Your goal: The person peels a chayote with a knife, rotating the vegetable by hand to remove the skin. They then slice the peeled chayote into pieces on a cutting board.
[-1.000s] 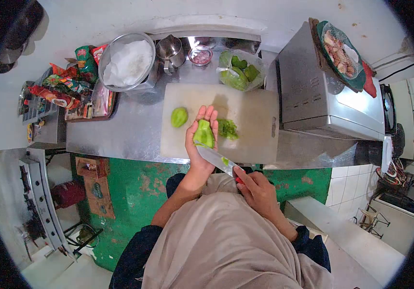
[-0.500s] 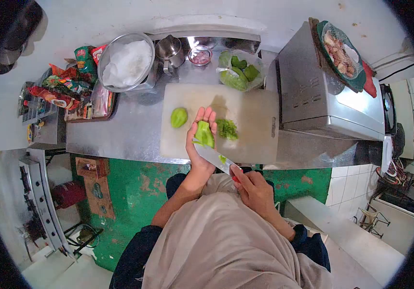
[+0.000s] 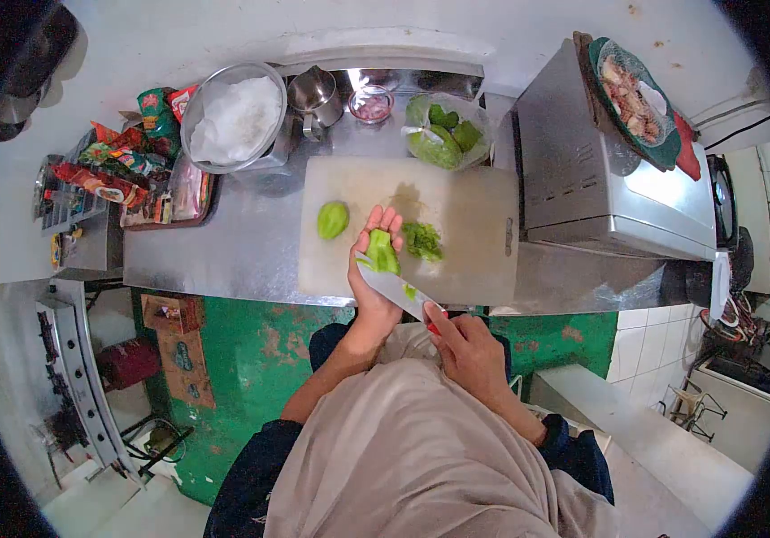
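Note:
My left hand (image 3: 369,287), palm up with the fingers cupped, holds a pale green, partly peeled chayote (image 3: 383,252) above the cutting board's near edge. In my right hand (image 3: 473,350) is a knife (image 3: 395,288) by its red handle. Its broad blade lies across the lower end of the chayote, with a scrap of green on the flat. Another chayote (image 3: 333,220) rests whole on the white cutting board (image 3: 474,206). Just right of my left fingertips sits a small heap of green peelings (image 3: 422,241).
Along the back stand a metal colander with white contents (image 3: 234,117), a steel jug (image 3: 315,97), a small glass bowl (image 3: 371,105) and a plastic bag of greens (image 3: 445,131). A metal oven (image 3: 618,179) bounds the right; seasoning packets (image 3: 120,166) crowd the left.
The knife and my right hand have shifted slightly left along the chayote. My left hand and the chayote have dropped a little towards me.

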A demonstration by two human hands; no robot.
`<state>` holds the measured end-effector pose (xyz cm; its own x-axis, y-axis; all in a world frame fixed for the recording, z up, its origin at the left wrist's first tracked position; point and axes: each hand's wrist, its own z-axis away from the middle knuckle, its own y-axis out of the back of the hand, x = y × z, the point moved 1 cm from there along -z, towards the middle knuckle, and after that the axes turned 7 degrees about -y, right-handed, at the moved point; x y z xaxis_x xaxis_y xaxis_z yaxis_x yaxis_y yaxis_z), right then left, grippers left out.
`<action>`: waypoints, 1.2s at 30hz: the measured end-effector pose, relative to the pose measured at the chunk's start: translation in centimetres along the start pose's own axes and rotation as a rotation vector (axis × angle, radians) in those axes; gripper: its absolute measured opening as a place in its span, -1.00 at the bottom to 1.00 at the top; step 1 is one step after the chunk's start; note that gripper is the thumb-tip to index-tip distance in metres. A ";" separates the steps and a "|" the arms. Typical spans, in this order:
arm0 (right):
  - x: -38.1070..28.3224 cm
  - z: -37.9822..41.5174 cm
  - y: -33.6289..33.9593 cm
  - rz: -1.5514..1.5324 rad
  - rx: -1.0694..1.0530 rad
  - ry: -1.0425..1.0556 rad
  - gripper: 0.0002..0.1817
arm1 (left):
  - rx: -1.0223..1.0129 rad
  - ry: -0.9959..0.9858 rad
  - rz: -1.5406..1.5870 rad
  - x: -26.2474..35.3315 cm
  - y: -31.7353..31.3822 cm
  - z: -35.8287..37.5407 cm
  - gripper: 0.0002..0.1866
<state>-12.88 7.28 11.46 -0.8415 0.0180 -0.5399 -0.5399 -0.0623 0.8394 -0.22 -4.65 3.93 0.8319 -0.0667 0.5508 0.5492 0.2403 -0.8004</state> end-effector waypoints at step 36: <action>1.7 -0.2 3.1 -0.128 -0.130 -0.031 -0.53 | -0.058 0.276 0.313 1.0 -1.3 -0.4 -0.42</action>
<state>-15.99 6.89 13.18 -0.7673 0.0648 -0.6380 -0.6375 -0.1855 0.7478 -0.05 -5.43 5.47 0.9449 -0.2580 0.2013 0.2636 0.2355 -0.9354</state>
